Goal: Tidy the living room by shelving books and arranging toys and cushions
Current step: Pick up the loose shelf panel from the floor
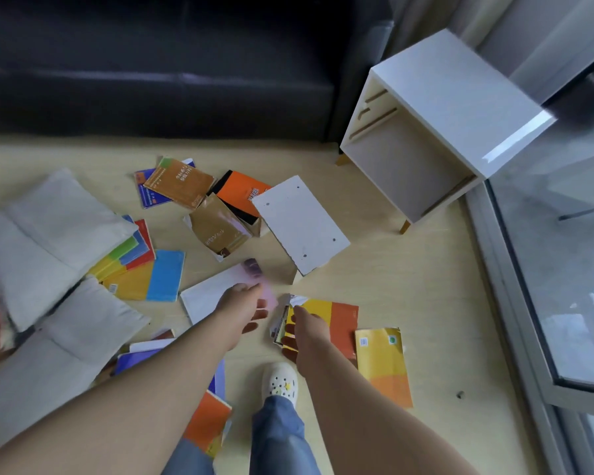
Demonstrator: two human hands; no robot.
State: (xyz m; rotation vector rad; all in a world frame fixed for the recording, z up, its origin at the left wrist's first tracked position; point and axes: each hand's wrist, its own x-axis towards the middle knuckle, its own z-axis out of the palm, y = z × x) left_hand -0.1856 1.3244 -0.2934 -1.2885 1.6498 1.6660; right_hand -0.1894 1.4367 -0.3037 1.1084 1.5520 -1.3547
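Books lie scattered over the pale wood floor (391, 286). My right hand (297, 332) grips the left edge of a yellow and red book (336, 315), thumb on the cover and fingers curled at the page edge. My left hand (246, 308) hovers with loose, blurred fingers over a white and pink book (210, 293) and holds nothing. Beyond them lie a gold book (216, 231), an orange book (239, 193), a brown book (179, 181) and a yellow and blue book (151, 279). Two pale cushions (59, 228) (90, 323) rest on books at the left.
An open-fronted white shelf cabinet (460, 97) stands at the right beside a black sofa (151, 63). A loose white board (302, 224) lies in front of it. A glass door (563, 269) runs along the right. My foot in a white clog (280, 382) stands between books.
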